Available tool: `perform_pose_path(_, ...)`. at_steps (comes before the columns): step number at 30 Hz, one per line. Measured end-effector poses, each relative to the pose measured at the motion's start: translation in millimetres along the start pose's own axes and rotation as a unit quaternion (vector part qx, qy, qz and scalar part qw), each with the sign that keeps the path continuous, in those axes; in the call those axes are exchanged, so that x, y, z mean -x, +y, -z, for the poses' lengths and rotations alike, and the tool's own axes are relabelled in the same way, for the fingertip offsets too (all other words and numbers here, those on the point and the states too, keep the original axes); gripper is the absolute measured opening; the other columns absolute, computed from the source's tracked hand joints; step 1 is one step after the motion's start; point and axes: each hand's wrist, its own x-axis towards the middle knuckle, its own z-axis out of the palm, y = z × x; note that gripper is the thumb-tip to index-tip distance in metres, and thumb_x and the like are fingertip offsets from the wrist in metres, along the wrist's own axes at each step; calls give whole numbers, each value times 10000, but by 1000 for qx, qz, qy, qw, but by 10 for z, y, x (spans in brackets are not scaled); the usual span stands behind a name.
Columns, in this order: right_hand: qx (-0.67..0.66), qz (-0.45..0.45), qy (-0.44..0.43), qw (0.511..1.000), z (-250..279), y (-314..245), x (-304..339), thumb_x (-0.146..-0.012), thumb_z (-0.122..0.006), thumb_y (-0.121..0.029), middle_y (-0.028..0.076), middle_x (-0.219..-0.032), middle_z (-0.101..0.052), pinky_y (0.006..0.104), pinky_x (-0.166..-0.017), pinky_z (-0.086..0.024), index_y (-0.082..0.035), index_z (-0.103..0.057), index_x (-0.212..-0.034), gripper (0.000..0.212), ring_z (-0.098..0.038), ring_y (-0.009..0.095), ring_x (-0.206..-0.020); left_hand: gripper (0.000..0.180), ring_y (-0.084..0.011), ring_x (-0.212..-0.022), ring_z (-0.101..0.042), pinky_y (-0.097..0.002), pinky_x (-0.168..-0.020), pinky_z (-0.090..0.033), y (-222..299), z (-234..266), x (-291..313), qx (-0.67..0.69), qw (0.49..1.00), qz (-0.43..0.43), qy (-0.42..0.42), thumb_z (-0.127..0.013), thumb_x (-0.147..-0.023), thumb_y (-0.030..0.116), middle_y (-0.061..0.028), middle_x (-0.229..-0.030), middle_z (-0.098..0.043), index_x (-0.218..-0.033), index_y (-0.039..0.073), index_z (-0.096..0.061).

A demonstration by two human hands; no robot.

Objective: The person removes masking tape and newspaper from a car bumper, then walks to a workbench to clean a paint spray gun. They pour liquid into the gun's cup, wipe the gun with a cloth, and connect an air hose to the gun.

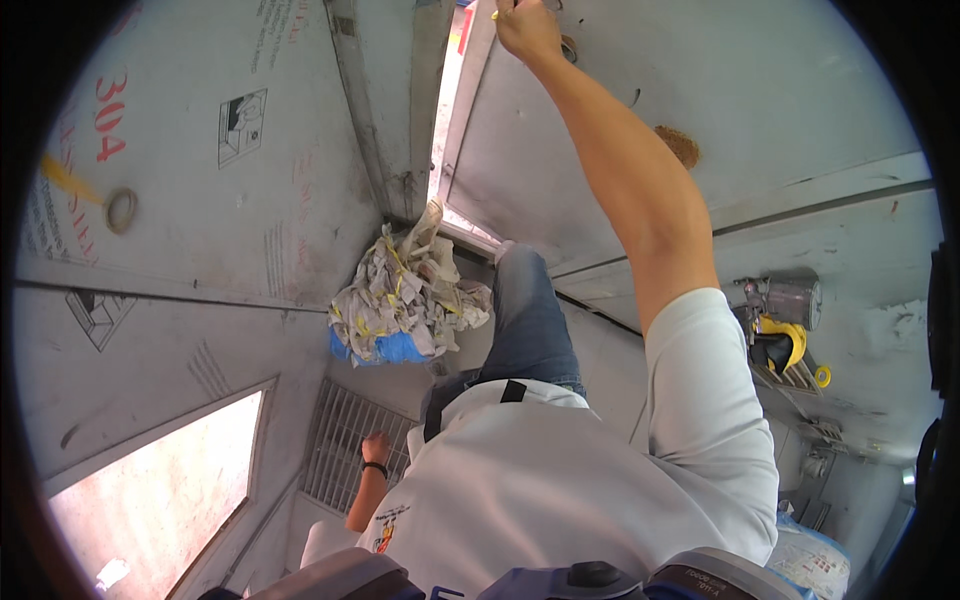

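Observation:
My right arm stretches up and forward to the grey door panel (800, 90). At its end my right hand (528, 32) is closed beside the panel's left edge. A small bit of yellow shows at its fingers, but the frame's upper edge cuts them off, so what they grip cannot be made out. A dark round hole or ring (569, 48) sits in the panel just by my wrist. My left hand (375, 449), with a black band at the wrist, hangs low at my left side in a loose fist, near a slatted metal grate (335, 445).
A bundle of crumpled paper (405, 285) on a blue base stands in the corner ahead. A tape roll (121, 211) hangs on the left wall. To the right, a shelf holds a grey metal cup (795, 300) and a yellow-and-black item (785, 343). Bright light enters through a narrow gap (447, 110).

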Motion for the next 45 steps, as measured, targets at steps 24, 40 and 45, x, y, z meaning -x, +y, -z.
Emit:
perform_pose_path(24, 288, -357, 88, 884, 5110, 3095, 2805, -668, -892, -495, 326, -1379, -574, 484, -1073, -477, 61, -368, -1476, 1113, -555, 471, -1308, 443, -312, -1033, -713, -397, -918, -540, 2244, 2714, -3257, 105, 984, -143, -31, -681, -962, 255, -192, -1137, -733, -1309, -17, -638)
perform_pose_path(40, 488, -304, 49, 817, 5645, 1798, 2587, -676, -823, -571, 233, -1256, -700, 453, -986, -540, -78, -527, -1479, 987, -663, 397, -1184, 445, -236, -1036, -714, -355, -917, -559, 2707, 2586, -2119, 235, 954, -162, -92, -735, -928, 164, -170, -1134, -736, -1306, -42, -620)
perform_pose_path(45, 584, -191, -30, 789, 5321, 481, 2445, -772, -764, -562, 205, -1071, -730, 476, -895, -559, -133, -550, -1467, 845, -703, 384, -1042, 640, -286, -1188, -666, -402, -1016, -520, 3702, 3094, -1848, 255, 933, -227, -114, -782, -886, 177, -220, -1281, -677, -1427, -33, -513)
